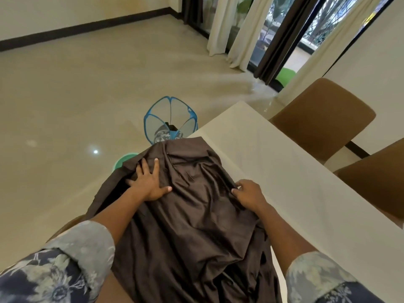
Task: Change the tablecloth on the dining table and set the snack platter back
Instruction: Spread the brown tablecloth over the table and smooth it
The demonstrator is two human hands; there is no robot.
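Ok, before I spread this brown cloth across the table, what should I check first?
1. Right hand pinches the edge of the brown cloth: ok.
2. Left hand lies flat on the cloth, gripping nothing: not ok.
3. Cloth is bunched, with part hanging off the edge of the table: not ok.
4. Chairs stand close along the table's far side: cannot tell if the cloth will drape freely.
5. Snack platter is out of view: cannot tell.

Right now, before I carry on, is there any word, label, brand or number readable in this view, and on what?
None. No readable text shows on the brown tablecloth, the cream dining table, the blue mesh hamper, the tan chair or the floral sleeve.
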